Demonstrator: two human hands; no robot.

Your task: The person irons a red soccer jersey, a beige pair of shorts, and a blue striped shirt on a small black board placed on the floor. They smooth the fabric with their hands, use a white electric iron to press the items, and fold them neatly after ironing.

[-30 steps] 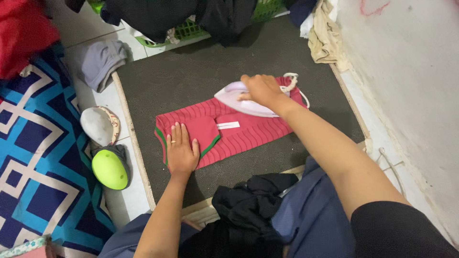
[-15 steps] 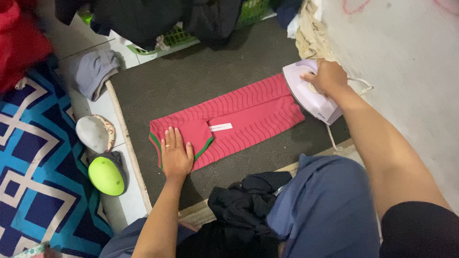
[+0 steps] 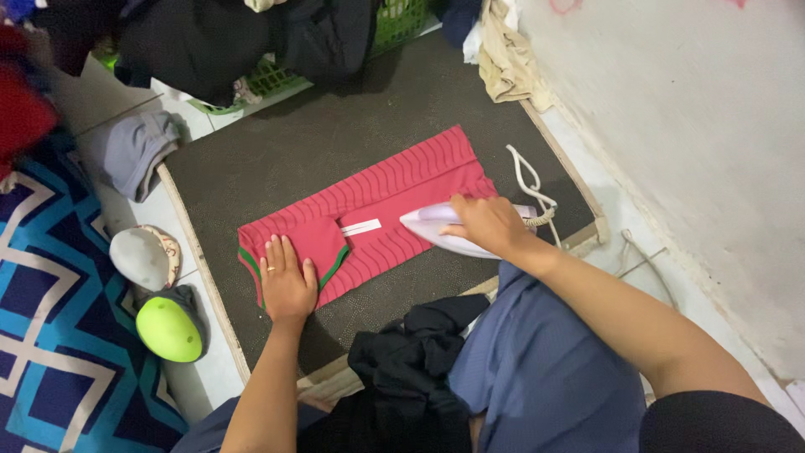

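Dark ironing mat (image 3: 352, 143) — coarse, speckled, rectangular — lay beneath both hands. Red garment (image 3: 394, 201), ribbed in wavy lines, green-edged at the collar end, stretched flat between the hands; its small white rectangular label (image 3: 360, 226) sat just right of the left hand. Pale lilac iron (image 3: 453, 225), smooth and pointed, rested on the garment's near edge, the right hand (image 3: 486, 226) closed around its handle. Left hand (image 3: 287, 281) lay open, palm down, pressing the collar end. White cord (image 3: 530, 180) coiled beyond the right hand.
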